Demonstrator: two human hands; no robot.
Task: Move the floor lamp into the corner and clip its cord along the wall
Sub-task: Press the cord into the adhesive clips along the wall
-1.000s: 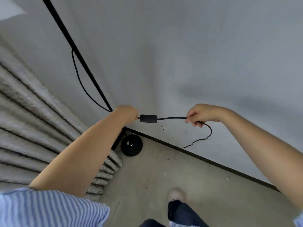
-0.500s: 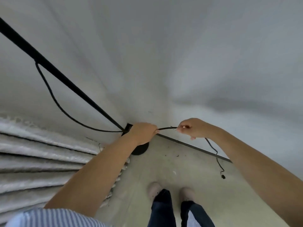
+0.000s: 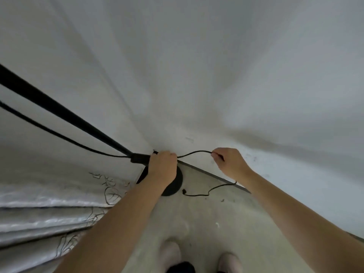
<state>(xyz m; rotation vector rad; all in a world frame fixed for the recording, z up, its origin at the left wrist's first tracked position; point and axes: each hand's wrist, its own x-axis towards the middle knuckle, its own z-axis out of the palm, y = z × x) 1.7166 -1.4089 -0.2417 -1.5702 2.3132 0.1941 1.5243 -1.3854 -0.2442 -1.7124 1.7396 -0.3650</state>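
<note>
The black floor lamp pole (image 3: 59, 111) slants down from the left to its round black base (image 3: 175, 186) on the floor in the corner. A thin black cord (image 3: 195, 153) runs beside the pole, passes through my left hand (image 3: 162, 166) and arcs across to my right hand (image 3: 228, 161). My left hand is closed around the cord low against the wall, just above the base, next to the cord's black switch block (image 3: 138, 157). My right hand pinches the cord close to the wall. The loose cord end (image 3: 199, 194) trails on the floor beside the base.
A white wall (image 3: 216, 75) fills the upper view, with a dark baseboard (image 3: 212, 174) along the floor. A grey pleated curtain (image 3: 49, 213) hangs at the left. The concrete floor (image 3: 206, 223) lies below, and my two feet (image 3: 199, 257) stand on it.
The view has tilted down and moved closer to the corner. Both hands have lowered with the cord toward the base of the wall, and the cord's tail now lies on the floor.
</note>
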